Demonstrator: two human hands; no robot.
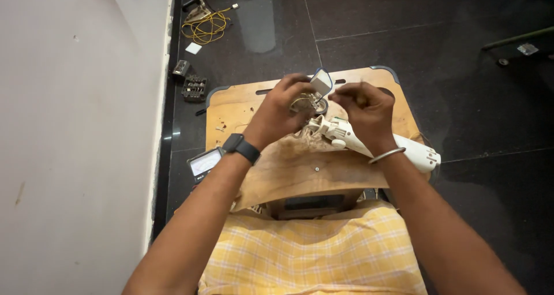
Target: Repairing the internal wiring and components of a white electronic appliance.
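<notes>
1. Two hands meet over one small assembly: a white boxy part with a blue-edged face [321,82], held up above the far half of the wooden work board [254,107], with a coil of fine yellowish wire [304,103] just beneath it.
2. Your left hand [283,107] curls around that part from the side, fingers closed on it and the wire coil; exactly which fingertips bear on it is hidden.
3. Your right hand [362,110] sits just beside it, fingers bunched together in a pinch. Whatever they pinch is too small to make out, though it looks like a wire end.
4. A white handheld appliance body [375,145] lies under your right wrist on the board, its near end open and pale inner parts showing. By that sign, you have it taken apart and the inner part is out; closing it up looks not yet done.
5. Wood-coloured debris is scattered on the board's left side.
6. A meter with a pale screen [206,163] rests on the dark floor at the board's left edge.
7. Farther off near the wall lie a black block of small parts [194,88] and a tangle of yellow cable [206,28].
</notes>
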